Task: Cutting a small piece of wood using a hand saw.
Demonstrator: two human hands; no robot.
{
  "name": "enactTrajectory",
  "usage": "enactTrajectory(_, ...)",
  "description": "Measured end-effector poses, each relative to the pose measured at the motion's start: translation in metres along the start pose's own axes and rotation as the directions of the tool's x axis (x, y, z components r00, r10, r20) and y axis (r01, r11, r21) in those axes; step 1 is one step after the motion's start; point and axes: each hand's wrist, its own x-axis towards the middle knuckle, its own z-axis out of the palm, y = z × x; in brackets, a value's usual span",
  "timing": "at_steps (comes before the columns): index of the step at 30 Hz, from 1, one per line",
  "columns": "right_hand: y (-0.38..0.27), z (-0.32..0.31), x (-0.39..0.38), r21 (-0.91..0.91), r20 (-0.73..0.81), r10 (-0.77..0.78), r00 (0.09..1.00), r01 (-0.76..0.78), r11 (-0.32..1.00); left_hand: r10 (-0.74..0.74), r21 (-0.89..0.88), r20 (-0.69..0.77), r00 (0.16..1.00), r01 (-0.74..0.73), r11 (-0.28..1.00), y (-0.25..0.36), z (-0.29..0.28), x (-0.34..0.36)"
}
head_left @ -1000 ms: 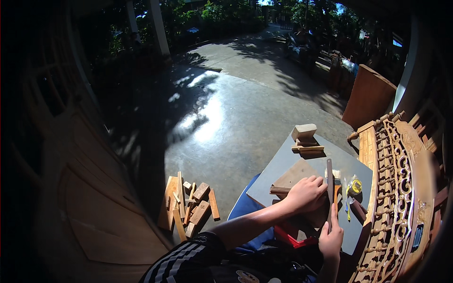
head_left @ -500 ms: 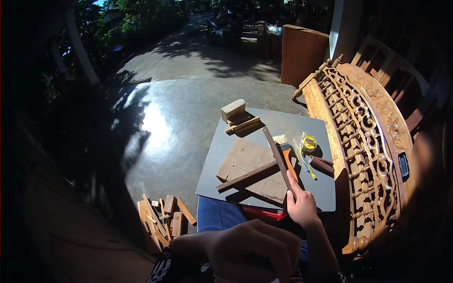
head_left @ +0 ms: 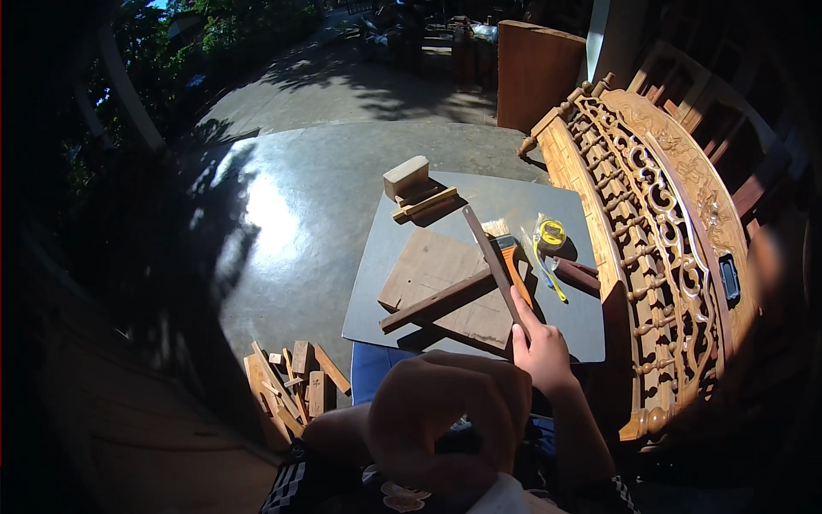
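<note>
My right hand [head_left: 544,353] is closed around the near end of a narrow dark wooden strip [head_left: 486,243], which slants up and away to the left. Under it, a second dark wooden bar [head_left: 437,301] lies across a flat wooden board [head_left: 432,265]. Just right of the strip rests a paintbrush [head_left: 512,259] with an orange and black handle. Close below my view and in shade, my left hand [head_left: 449,403] is curled with its fingers bent into a loop; whatever it may hold is hidden. A whitish thing [head_left: 503,497] shows beneath it, too cut off to name.
The grey tabletop [head_left: 364,300] also bears a pale wooden block [head_left: 406,176], a grooved wood piece [head_left: 425,204], a yellow tape measure [head_left: 552,231] and a dark rounded piece [head_left: 575,274]. Wood offcuts [head_left: 291,377] lie lower left. A carved wooden bench back [head_left: 659,214] stands right.
The whole view has shifted, so the table sits slightly higher and farther left. My left hand has curled more tightly, and the whitish thing has come in below it. My right hand keeps the strip.
</note>
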Motion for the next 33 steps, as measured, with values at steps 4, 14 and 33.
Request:
enactTrajectory(4, 0.000, -0.005, 0.000, 0.011, 0.021, 0.023, 1.000, -0.023, 1.000, 0.033, -0.008, 0.053, 0.998, -0.032, 0.999, -0.004, -0.010, 0.008)
enactTrajectory(14, 0.016, 0.006, -0.004, 0.003, -0.017, -0.007, 1.000, 0.007, 1.000, 0.020, 0.930, -0.277, 0.961, 0.274, -0.245, -0.126, -0.119, 0.019)
enactTrajectory(33, -0.009, 0.000, 0.001, 0.077, 0.006, -0.052, 0.999, 0.051, 0.996, 0.122, 0.962, -0.200, 0.972, 0.219, -0.166, -0.162, -0.157, 0.000)
